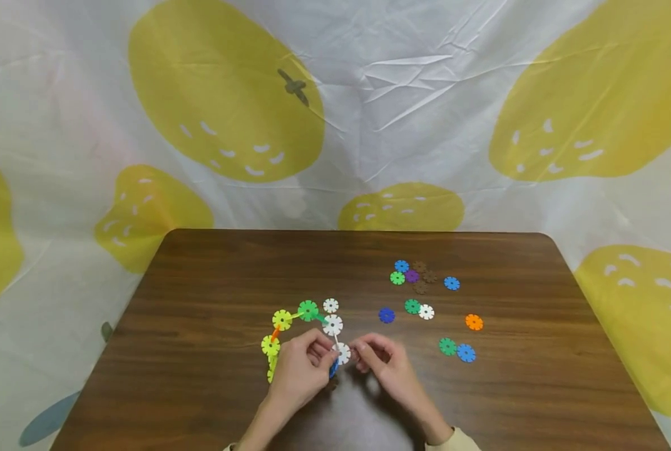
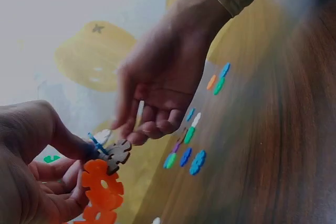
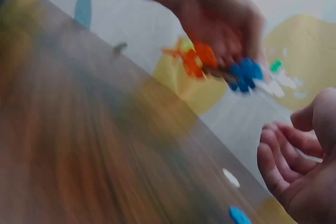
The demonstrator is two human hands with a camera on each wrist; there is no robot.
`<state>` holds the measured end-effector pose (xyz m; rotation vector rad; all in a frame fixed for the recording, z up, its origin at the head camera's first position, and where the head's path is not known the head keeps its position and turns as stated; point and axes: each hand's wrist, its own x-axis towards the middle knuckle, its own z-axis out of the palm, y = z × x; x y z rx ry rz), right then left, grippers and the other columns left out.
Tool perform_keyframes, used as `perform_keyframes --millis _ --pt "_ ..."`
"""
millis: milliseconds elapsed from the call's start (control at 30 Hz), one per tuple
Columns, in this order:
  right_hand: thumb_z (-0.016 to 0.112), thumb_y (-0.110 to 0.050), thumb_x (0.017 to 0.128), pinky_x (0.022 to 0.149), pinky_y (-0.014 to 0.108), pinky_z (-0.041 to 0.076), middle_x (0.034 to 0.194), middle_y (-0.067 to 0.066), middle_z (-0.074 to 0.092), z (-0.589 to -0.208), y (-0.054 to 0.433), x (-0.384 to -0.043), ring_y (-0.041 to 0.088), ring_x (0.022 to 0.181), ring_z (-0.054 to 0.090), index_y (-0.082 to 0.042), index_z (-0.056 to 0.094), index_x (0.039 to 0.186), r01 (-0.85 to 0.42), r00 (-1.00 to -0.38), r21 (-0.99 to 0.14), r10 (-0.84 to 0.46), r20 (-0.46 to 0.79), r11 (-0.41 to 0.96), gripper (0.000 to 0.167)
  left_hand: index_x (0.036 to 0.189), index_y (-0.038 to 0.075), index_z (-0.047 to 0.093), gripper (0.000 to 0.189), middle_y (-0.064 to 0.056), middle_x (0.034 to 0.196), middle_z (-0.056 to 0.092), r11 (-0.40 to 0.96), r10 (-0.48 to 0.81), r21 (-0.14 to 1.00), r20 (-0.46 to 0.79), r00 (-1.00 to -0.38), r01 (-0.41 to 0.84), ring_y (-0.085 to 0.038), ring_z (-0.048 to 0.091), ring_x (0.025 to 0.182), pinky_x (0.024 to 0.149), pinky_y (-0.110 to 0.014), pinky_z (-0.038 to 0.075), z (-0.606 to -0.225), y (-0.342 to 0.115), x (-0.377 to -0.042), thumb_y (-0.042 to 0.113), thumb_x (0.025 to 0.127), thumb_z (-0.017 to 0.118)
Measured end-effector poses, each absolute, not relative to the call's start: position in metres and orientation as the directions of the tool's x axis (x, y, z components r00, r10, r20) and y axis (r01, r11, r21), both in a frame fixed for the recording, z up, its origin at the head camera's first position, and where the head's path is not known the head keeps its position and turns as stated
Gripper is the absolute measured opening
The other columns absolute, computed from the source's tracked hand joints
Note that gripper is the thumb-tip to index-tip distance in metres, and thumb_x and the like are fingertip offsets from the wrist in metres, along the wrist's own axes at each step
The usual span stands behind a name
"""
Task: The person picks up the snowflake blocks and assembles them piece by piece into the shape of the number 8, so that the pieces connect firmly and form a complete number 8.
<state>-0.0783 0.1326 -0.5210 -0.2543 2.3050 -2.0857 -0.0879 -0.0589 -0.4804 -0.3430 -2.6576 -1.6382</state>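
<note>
The chain of snap-together discs (image 1: 307,311) curved across the near middle of the wooden table (image 1: 211,294), its free end lifted off the wood so a piece could be worked on edge. The left hand (image 1: 298,369) pinched that end, thumb and fingers clamped on the orange and brown discs (image 2: 107,174). The right hand (image 1: 383,363) sat just beside, fingers loosely curled; it seemed to hold nothing, though blur hid the tips. Loose discs (image 1: 425,294) lay scattered to the right, within reach
</note>
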Motion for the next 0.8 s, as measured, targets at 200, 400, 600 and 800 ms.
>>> perform_keyframes --millis 200,400,600,800 --pt "0.067 -0.002 0.094 0.067 0.024 0.057 0.092 0.018 0.072 -0.525 0.161 -0.102 0.012 0.073 0.065 0.002 0.070 0.106 -0.014 -0.993 -0.924 0.103 0.057 0.381 0.014 0.077 0.009 0.067 0.015 0.002 0.066 0.064 0.409 0.098 0.905 0.090 -0.991 0.122 0.000 0.055 0.056 0.055 -0.017 0.052 -0.485 -0.065 -0.086 0.000 0.081 0.077" --pt "0.068 -0.006 0.091 0.081 0.048 0.052 0.109 0.026 0.059 -0.535 0.205 -0.117 0.037 0.092 0.063 0.007 0.062 0.121 0.110 -0.945 -0.689 0.290 0.151 0.717 0.033 0.079 0.008 0.068 0.013 -0.002 0.069 0.067 0.325 0.040 0.941 0.088 -0.995 0.097 -0.002 0.058 0.056 0.054 -0.016 0.052 -0.487 -0.068 -0.084 0.000 0.081 0.078" --pt "0.066 -0.007 0.092 0.076 0.057 0.050 0.113 0.033 0.048 -0.548 0.226 -0.123 0.048 0.089 0.055 0.012 0.059 0.121 0.132 -0.935 -0.588 0.298 0.195 0.798 0.035 0.080 0.005 0.068 0.014 -0.005 0.071 0.069 0.235 -0.004 0.965 0.121 -0.993 0.117 -0.004 0.062 0.059 0.057 -0.018 0.055 -0.489 -0.068 -0.082 -0.003 0.080 0.080" --pt "0.068 -0.009 0.089 0.075 0.056 0.048 0.110 0.030 0.046 -0.547 0.230 -0.126 0.046 0.086 0.054 0.008 0.060 0.117 0.144 -0.942 -0.592 0.293 0.163 0.793 0.033 0.081 0.004 0.068 0.014 -0.006 0.073 0.070 0.199 -0.023 0.973 0.126 -0.992 0.119 -0.004 0.062 0.060 0.058 -0.019 0.055 -0.490 -0.066 -0.081 -0.002 0.081 0.080"
